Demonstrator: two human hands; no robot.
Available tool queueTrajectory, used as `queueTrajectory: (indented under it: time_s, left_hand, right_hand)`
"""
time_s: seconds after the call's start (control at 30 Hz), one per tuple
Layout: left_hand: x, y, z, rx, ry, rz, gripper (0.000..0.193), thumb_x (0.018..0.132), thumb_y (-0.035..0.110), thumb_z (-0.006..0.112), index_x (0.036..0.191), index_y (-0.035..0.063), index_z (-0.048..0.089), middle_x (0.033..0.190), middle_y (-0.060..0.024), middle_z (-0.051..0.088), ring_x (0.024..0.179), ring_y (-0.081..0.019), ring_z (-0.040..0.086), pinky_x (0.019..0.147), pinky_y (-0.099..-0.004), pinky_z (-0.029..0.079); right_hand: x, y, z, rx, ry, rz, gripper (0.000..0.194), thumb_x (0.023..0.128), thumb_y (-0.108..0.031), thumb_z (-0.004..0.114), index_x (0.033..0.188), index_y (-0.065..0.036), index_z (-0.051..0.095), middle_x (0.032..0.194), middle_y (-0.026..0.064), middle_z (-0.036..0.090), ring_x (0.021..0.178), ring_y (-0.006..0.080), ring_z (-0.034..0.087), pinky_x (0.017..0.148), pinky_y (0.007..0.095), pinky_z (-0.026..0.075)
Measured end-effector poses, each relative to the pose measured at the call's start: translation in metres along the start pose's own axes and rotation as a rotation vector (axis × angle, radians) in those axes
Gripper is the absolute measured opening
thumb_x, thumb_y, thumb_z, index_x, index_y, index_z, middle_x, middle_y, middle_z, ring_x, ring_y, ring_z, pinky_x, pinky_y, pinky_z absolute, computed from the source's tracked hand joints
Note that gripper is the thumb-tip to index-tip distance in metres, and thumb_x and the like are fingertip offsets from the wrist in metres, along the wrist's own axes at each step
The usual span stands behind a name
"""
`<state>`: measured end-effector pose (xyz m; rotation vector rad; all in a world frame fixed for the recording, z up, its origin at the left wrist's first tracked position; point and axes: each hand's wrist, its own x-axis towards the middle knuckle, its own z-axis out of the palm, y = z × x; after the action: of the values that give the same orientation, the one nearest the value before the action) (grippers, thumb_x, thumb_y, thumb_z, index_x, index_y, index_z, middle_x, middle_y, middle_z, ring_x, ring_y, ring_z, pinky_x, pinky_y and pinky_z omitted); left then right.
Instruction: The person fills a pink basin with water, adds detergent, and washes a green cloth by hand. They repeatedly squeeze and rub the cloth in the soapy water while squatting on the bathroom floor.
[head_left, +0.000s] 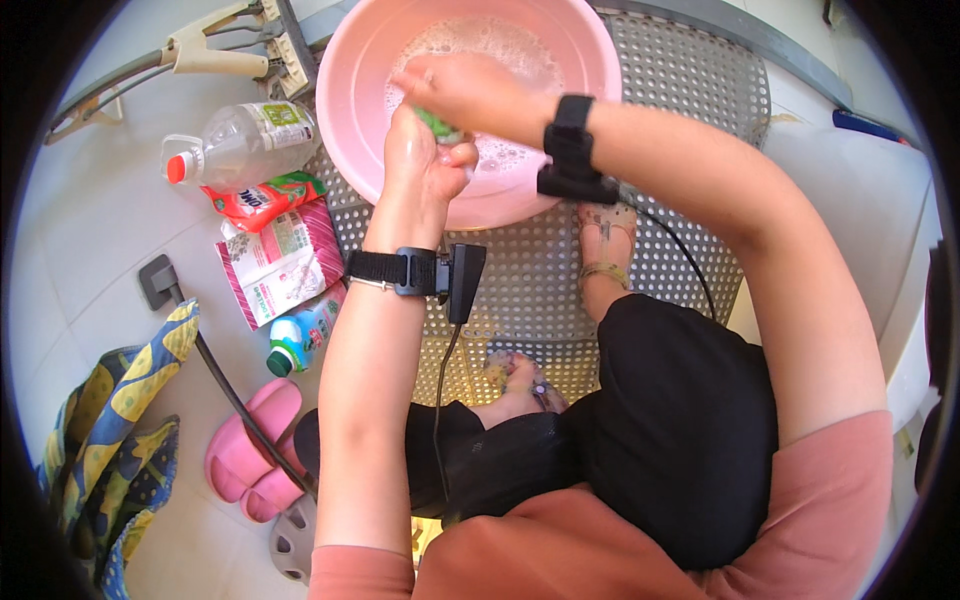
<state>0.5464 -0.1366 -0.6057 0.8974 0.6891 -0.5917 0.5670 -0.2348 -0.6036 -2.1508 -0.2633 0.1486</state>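
Soapy, foamy water (525, 56) fills part of a large pink plastic basin (349, 150). Over its near part my left hand (431, 154) is closed on a green cloth or sponge (437, 126); most of that item is hidden between my hands, so its kind is unclear. My right hand (465, 86) reaches in from the right, blurred, above and against the left hand, its fingers pointing left. Whether it grips the green item too cannot be told. Both wrists wear black straps with small devices and cables.
The basin stands on a perforated grey mat (525, 300). Left of it lie a clear jug with a red cap (240, 146), a red detergent pouch (262, 201), a printed packet (285, 262) and a blue bottle (304, 334). Pink slippers (255, 450) and a patterned cloth (124, 442) are nearer.
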Motion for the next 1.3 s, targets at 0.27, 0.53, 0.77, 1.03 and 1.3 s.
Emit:
queueTrajectory:
  time_s: [0.27,0.53,0.77,1.03,1.3]
  left_hand:
    - [-0.001,0.001,0.004,-0.063,0.045,0.018,0.022,0.088,0.03,0.04,0.077,0.012,0.046,0.059,-0.0001,0.043,0.039,-0.0083,0.035,0.031,-0.0195,0.024]
    - [0.011,-0.003,-0.02,-0.132,0.058,-0.053,0.019,0.083,0.028,0.05,0.09,0.0107,0.054,0.081,-0.0047,0.061,0.065,-0.0164,0.059,0.051,-0.0275,0.049]
    - [-0.004,-0.002,-0.024,-0.149,-0.438,-0.198,0.034,0.089,0.039,0.039,0.097,0.0085,0.051,0.078,-0.0069,0.056,0.055,-0.0166,0.052,0.049,-0.0283,0.047]
    - [-0.009,0.014,-0.017,-0.109,-0.117,-0.006,0.029,0.086,0.019,0.05,0.108,-0.0001,0.048,0.108,-0.0149,0.053,0.101,-0.0265,0.053,0.089,-0.0432,0.043]
    - [0.005,0.032,-0.029,0.28,0.119,0.276,0.021,0.084,0.007,0.052,0.105,0.0005,0.049,0.088,-0.0083,0.056,0.078,-0.0191,0.055,0.078,-0.0387,0.049]
  right_hand:
    - [-0.006,-0.003,0.009,-0.144,-0.036,-0.071,0.038,0.084,-0.04,0.041,0.082,-0.01,0.064,0.076,0.0164,0.062,0.071,0.0348,0.06,0.066,0.0442,0.046]
    - [-0.003,-0.012,-0.002,-0.203,-0.064,-0.131,0.034,0.082,-0.033,0.042,0.078,-0.006,0.064,0.074,0.0154,0.062,0.07,0.0325,0.061,0.063,0.0436,0.047]
    - [0.018,0.036,-0.002,-0.258,-0.133,-0.007,0.029,0.082,-0.036,0.049,0.085,-0.01,0.061,0.081,0.0155,0.061,0.077,0.0308,0.059,0.067,0.0419,0.045]
    - [0.008,0.054,-0.03,0.08,-0.365,-0.019,0.042,0.078,-0.038,0.06,0.107,-0.008,0.056,0.089,0.0126,0.063,0.082,0.0231,0.061,0.071,0.0333,0.046]
    - [0.036,0.043,-0.034,-0.237,-0.379,-0.032,0.026,0.076,-0.015,0.052,0.101,-0.011,0.06,0.083,0.0128,0.063,0.071,0.0263,0.06,0.064,0.0358,0.046]
